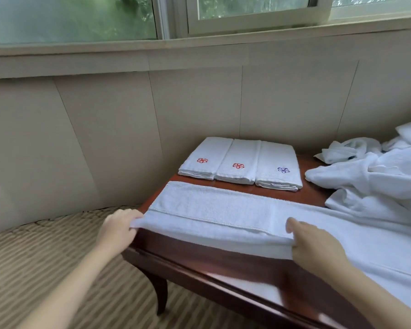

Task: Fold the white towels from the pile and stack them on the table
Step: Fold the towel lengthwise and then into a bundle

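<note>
A long white towel (214,210) lies spread across the front of the dark wooden table (214,264), folded lengthwise. My left hand (118,230) pinches its left corner at the table's left edge. My right hand (316,248) grips the towel's near folded edge further right. Three folded white towels lie side by side at the back: two with red flower marks (201,155) (239,162) and one with a purple mark (279,165). A loose pile of white towels (375,176) covers the table's right side.
A beige panelled wall (105,129) runs close behind the table, under a window (69,17). Striped carpet (33,257) covers the floor to the left. The table's curved leg (160,295) stands at its near left corner.
</note>
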